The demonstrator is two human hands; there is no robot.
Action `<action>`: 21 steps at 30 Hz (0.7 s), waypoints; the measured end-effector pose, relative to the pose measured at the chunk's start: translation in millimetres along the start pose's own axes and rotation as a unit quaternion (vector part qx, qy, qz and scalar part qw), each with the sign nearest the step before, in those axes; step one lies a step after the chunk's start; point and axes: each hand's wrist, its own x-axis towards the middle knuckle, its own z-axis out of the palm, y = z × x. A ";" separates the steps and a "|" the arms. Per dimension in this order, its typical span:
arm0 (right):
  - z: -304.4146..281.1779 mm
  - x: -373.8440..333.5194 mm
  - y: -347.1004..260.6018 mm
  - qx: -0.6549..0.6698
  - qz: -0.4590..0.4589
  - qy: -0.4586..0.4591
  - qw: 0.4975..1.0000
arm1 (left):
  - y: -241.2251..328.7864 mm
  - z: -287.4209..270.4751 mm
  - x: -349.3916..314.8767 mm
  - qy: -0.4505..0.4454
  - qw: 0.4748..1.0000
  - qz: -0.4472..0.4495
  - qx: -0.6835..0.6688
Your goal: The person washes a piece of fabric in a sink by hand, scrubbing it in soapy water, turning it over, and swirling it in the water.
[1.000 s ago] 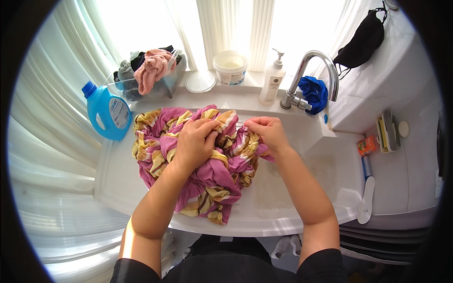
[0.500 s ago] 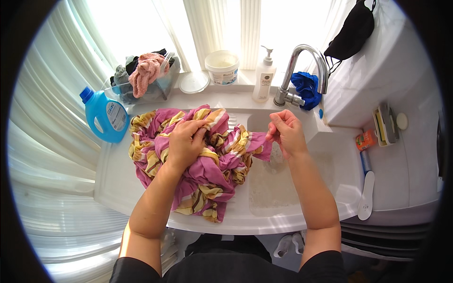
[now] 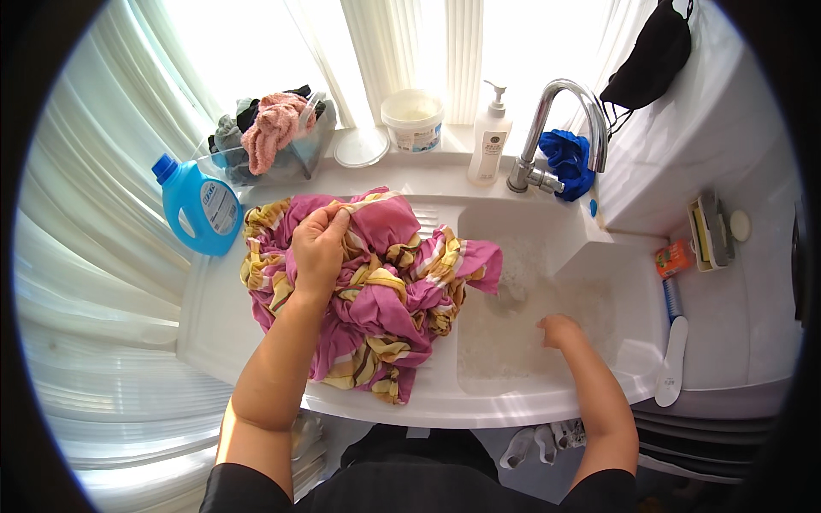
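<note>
A bunched pink cloth with yellow, white and brown patterning (image 3: pixel 389 295) lies on the ribbed washboard side of the white sink. My left hand (image 3: pixel 319 248) is closed on a fold near its upper part, thumb against fingers. One corner of the cloth hangs over the edge of the basin (image 3: pixel 650 359). Down at the cloudy water (image 3: pixel 505 342) in that basin is my right hand (image 3: pixel 560 331), apart from the cloth. Its fingertips point downward and are partly hidden, so whether it holds anything is unclear.
Behind the sink stand a blue detergent bottle (image 3: pixel 198 209), a clear bin of clothes (image 3: pixel 295 158), a white tub (image 3: pixel 413 124), its lid (image 3: pixel 361 148) and a pump bottle (image 3: pixel 489 150). A chrome faucet (image 3: pixel 547 128) arches beside a blue cloth (image 3: pixel 567 162). A white-handled brush (image 3: pixel 672 359) lies at right.
My right hand has left the cloth's right corner and dropped toward me into the basin. My left hand has shifted slightly and now lifts a fold of the cloth.
</note>
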 end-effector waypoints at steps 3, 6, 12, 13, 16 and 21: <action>-78.5 -31.9 -46.1 0.041 -0.012 0.243 0.969 | 6.3 -2.5 -2.3 -0.039 0.999 0.013 0.023; -150.9 -73.4 -115.6 0.228 -0.187 0.459 0.838 | 22.2 6.2 -19.4 -0.069 0.963 0.185 0.183; -184.8 -67.3 -196.8 0.310 -0.416 0.434 0.737 | 37.7 -4.0 -60.1 -0.103 0.866 0.290 0.394; -188.9 -66.4 -201.3 0.334 -0.440 0.385 0.739 | 35.5 -5.5 -65.2 -0.093 0.873 0.273 0.394; -196.2 -69.7 -217.3 0.353 -0.415 0.252 0.800 | 22.1 -11.4 -75.7 -0.070 0.886 0.246 0.387; -186.9 -48.6 -240.1 0.314 -0.475 0.369 0.735 | 9.0 -10.2 -76.6 -0.055 0.898 0.257 0.354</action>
